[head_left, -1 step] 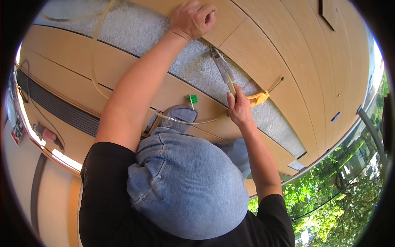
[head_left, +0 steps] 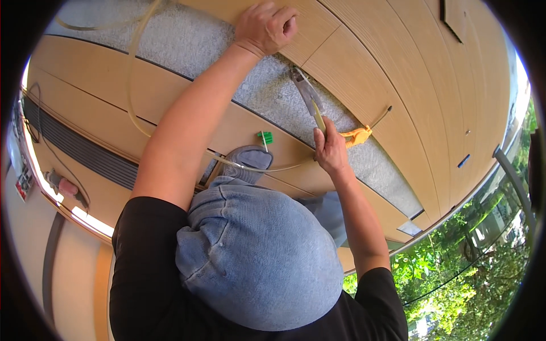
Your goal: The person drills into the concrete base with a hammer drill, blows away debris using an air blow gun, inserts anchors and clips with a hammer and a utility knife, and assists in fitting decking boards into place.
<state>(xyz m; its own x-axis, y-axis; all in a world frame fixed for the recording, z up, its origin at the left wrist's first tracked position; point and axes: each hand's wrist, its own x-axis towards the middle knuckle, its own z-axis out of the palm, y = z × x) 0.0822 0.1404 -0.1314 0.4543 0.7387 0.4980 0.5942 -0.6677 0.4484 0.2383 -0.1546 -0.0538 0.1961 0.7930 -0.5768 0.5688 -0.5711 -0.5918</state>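
My left hand is curled into a fist and rests on a tan wood-grain board at the top; nothing shows in it. Lower and to the right, my right hand is closed around the yellow handle of a metal tool; its exact kind is unclear. The tool's grey head reaches to the board's edge, over a strip of bare grey floor. Just right of my right hand lies an orange-yellow piece with a thin dark-tipped rod.
A green piece with a white stick lies near my grey shoe. A pale hose or strap loops across the boards. A pink-and-grey power tool with a cord lies far left. Greenery shows beyond the edge at right.
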